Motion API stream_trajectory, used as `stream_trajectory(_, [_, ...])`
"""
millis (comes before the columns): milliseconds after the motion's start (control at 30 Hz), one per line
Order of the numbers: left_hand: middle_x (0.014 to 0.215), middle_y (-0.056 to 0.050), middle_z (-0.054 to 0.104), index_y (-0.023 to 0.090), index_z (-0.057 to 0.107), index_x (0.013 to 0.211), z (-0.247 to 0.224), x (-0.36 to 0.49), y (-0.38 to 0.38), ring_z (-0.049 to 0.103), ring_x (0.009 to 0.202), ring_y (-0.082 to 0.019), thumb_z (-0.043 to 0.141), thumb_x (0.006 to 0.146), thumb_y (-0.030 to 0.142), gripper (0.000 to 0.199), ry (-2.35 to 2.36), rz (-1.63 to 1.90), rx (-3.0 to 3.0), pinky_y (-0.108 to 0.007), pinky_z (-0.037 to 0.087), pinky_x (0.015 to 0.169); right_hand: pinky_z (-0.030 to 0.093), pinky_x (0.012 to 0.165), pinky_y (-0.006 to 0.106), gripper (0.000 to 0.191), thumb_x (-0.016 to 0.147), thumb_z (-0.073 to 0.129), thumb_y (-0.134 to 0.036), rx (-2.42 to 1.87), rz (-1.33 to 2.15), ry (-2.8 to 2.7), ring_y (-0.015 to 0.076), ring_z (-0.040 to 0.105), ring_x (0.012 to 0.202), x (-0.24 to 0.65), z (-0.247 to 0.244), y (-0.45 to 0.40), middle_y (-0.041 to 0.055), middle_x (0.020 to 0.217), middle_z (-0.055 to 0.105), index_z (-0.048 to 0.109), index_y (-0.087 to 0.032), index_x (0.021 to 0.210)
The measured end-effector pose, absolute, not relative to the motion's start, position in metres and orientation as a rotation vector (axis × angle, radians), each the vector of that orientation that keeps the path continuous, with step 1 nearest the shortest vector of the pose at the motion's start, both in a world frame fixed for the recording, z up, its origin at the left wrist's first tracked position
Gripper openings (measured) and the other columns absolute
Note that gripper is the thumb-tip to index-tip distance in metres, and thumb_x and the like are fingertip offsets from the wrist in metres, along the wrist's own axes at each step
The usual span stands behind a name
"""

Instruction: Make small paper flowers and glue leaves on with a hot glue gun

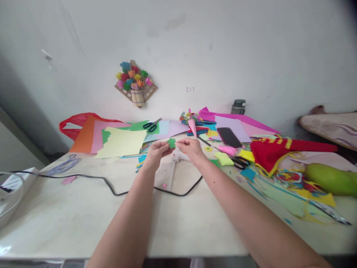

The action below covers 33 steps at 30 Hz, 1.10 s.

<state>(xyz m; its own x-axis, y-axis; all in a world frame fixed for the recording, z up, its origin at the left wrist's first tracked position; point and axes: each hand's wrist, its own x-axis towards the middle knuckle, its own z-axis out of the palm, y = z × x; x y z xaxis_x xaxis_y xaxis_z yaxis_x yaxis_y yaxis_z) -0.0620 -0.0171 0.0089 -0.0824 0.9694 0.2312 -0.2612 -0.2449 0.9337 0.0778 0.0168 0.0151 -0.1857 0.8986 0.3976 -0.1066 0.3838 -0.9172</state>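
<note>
Presently both hands were raised above the middle of the table [83,223], toward its far edge. Left hand [157,150] pinched a small green paper piece [171,142], star-like in outline, between thumb and fingertips. Right hand [190,147] sat just beside it, fingers narrowed toward the piece's right edge; whether it actually touched could not be told.

Judged step: shaping or folding the green piece, held in the air. A next move would call for a fine two-handed pinch, since the piece is small and limp.

Counts: two pairs of black-handled scissors, one [152,125] on the paper sheets [122,141] at the far edge, one [240,162] right of the hands. One dark phone [228,137] near the far edge. One black cable [111,188] across the left half. One paper-flower bouquet [135,83] on the wall. One green fruit [331,179] at the right edge.
</note>
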Motion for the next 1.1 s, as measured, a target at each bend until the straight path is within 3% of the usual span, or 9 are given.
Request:
stream_trajectory(433, [0.062, -0.005, 0.062, 0.011, 0.060, 0.068, 0.0100, -0.0566, -0.0185, 0.062, 0.062, -0.017, 0.069, 0.058, 0.026, 0.020, 0.919, 1.525, 1.131, -0.032, 0.047, 0.068, 0.038, 0.070, 0.027, 0.017, 0.075, 0.053, -0.031, -1.081, 0.213, -1.860, 0.0137, 0.051, 0.078, 0.0807, 0.0164, 0.0125, 0.0022, 0.086, 0.058, 0.067, -0.023, 0.077])
stream_trajectory(1100, [0.064, -0.004, 0.063, 0.011, 0.061, 0.069, 0.0099, -0.0562, -0.0192, 0.062, 0.065, -0.017, 0.070, 0.058, 0.024, 0.019, 0.896, 1.489, 1.127, -0.031, 0.049, 0.069, 0.039, 0.070, 0.028, 0.012, 0.072, 0.057, -0.029, -1.023, 0.117, -1.826, 0.0149, 0.051, 0.079, 0.0806, 0.0126, 0.0150, 0.0026, 0.091, 0.052, 0.066, -0.024, 0.078])
